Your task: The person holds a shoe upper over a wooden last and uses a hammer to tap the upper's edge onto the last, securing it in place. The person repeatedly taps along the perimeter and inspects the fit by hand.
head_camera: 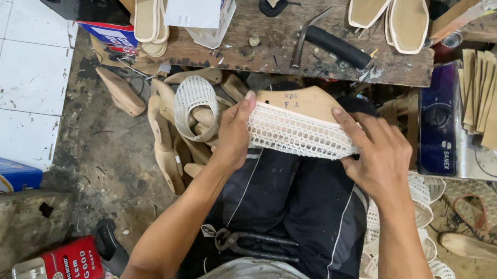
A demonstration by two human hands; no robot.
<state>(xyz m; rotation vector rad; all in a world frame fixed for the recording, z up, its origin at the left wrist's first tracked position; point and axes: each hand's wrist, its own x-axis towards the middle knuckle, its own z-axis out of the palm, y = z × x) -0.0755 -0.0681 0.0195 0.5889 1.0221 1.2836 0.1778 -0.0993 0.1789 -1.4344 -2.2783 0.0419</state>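
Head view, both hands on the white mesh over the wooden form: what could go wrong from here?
1. The white mesh strip is held only by the left hand and right hand, so it might slip off the wooden form.
2. The pliers lie loose on the lap and could slide off.

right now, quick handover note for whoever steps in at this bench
Left hand grips the left end of the white mesh upper; right hand presses its right end.
The mesh is stretched over a wooden shoe last held on the lap.
Pincers lie on the lap, hammer on the workbench.
Done: mesh draped on last.
Left: no fastening visible yet.
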